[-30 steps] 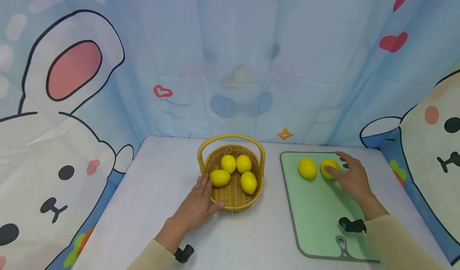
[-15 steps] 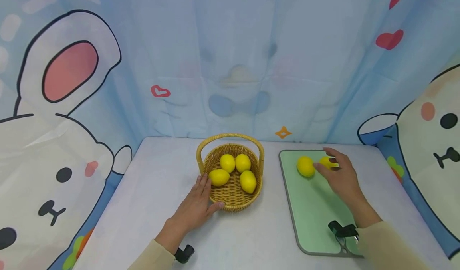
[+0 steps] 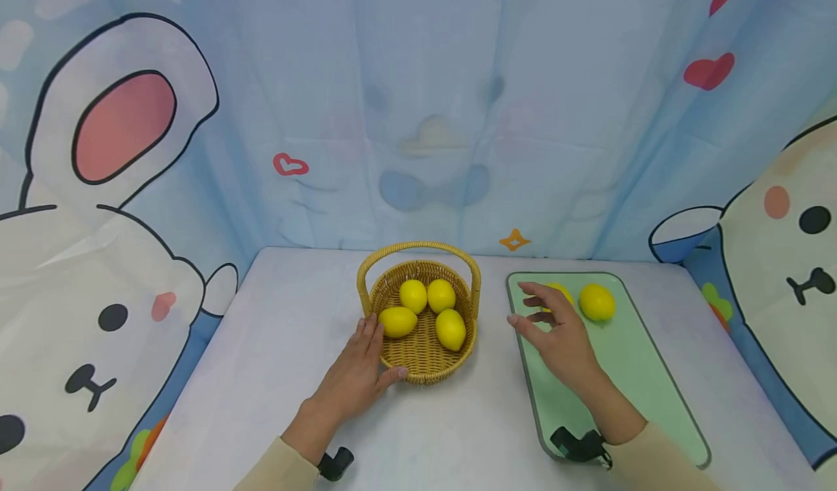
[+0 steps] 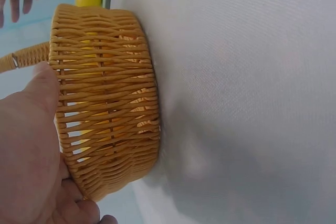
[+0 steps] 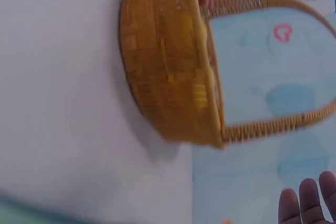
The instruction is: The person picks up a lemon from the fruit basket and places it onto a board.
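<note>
left grip (image 3: 353, 378), a bare hand, lies against the left side of a woven wicker basket (image 3: 425, 349), fingers nearly straight and close together at the rim, thumb set apart along the near edge. right grip (image 3: 564, 338) holds nothing; its thumb and fingers are spread with a clear gap between them.

four yellow lemons (image 3: 398, 322) sit inside the basket: two side by side toward the back, one beside the left grip's fingers, one at the right. the basket stands upright, its arched handle (image 3: 418, 245) raised. well apart to its right, two loose lemons (image 3: 598, 303) rest near the far end of a pale green cutting board (image 3: 641, 375) with a grey edge; the one on the left is partly hidden behind the right grip.

basket and board are on a white surface (image 3: 471, 418). behind it hangs a light blue curtain (image 3: 431, 77) with soft folds, printed with red hearts (image 3: 709, 71), an orange star (image 3: 514, 240) and a large white cartoon animal (image 3: 144, 244) at either side.

both forearms reach in from the near side in beige sleeves (image 3: 281, 469), a black device (image 3: 582, 444) at each wrist. the right arm slants leftward over the board, its thumb tip by the board's left edge, fingers softly bent.
</note>
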Available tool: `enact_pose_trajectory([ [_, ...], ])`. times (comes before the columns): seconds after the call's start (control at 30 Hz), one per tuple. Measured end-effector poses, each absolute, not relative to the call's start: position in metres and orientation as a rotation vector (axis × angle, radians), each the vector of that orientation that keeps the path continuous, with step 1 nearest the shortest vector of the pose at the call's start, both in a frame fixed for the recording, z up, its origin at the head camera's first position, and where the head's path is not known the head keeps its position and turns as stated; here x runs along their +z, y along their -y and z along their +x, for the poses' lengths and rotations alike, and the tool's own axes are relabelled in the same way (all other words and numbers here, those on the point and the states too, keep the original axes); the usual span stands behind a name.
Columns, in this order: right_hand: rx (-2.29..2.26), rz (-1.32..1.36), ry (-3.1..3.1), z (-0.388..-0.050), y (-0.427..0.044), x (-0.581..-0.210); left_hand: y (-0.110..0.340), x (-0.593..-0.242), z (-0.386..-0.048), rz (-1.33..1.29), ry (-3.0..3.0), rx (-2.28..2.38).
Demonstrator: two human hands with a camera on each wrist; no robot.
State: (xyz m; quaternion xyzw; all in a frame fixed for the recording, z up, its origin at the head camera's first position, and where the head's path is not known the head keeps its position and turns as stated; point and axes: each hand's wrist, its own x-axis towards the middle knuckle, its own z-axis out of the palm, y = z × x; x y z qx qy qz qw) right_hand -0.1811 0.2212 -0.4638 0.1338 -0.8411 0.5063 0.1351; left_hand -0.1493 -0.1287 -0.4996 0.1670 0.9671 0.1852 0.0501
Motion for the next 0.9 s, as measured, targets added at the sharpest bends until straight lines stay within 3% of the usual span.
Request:
enact_pose_trajectory([
  [0.37, 1.638, 0.636, 2.493, -0.18, -0.15, -0.47, 0.129, -0.5, -0.148, 0.517, -2.976, 0.518],
  [0.9, 1.646, 0.504, 2.807, -0.208, -0.081, -0.482, 0.129, -0.499, -0.147, 0.525, -2.959, 0.575],
])
